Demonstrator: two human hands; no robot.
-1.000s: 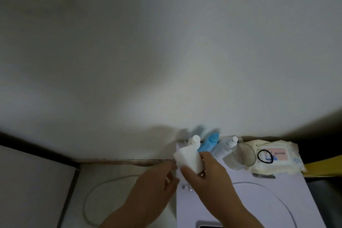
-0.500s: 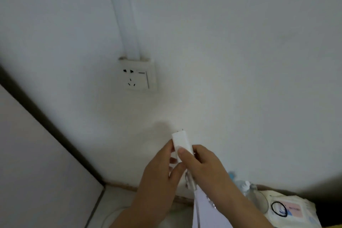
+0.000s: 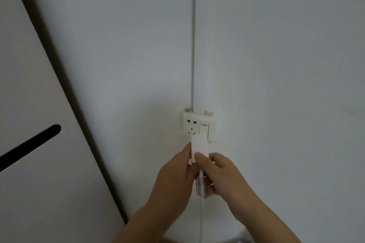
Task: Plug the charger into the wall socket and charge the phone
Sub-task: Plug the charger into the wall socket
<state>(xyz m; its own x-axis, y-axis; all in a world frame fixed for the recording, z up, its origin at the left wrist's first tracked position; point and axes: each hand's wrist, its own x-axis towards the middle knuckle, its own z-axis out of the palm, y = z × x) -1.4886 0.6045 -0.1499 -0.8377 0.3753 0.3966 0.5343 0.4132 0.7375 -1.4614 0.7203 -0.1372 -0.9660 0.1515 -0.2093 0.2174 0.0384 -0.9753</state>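
A white wall socket (image 3: 198, 125) with a switch on its right half sits on the wall. Both hands hold a white charger block (image 3: 199, 145) just below it, the block's top edge overlapping the socket's lower edge. My left hand (image 3: 173, 175) pinches the block's left side; my right hand (image 3: 221, 175) grips it with the thumb on its front. A white cable (image 3: 201, 215) hangs straight down from the block between my wrists. The prongs are hidden, and no phone is in view.
A white cable duct (image 3: 201, 45) runs up the wall from the socket. A pale cabinet panel (image 3: 35, 104) with a dark slot handle (image 3: 29, 146) stands at the left, edged by a dark gap.
The view has swung up from the table to the wall. Both hands have raised the charger from near the bottles up to the socket's lower edge.
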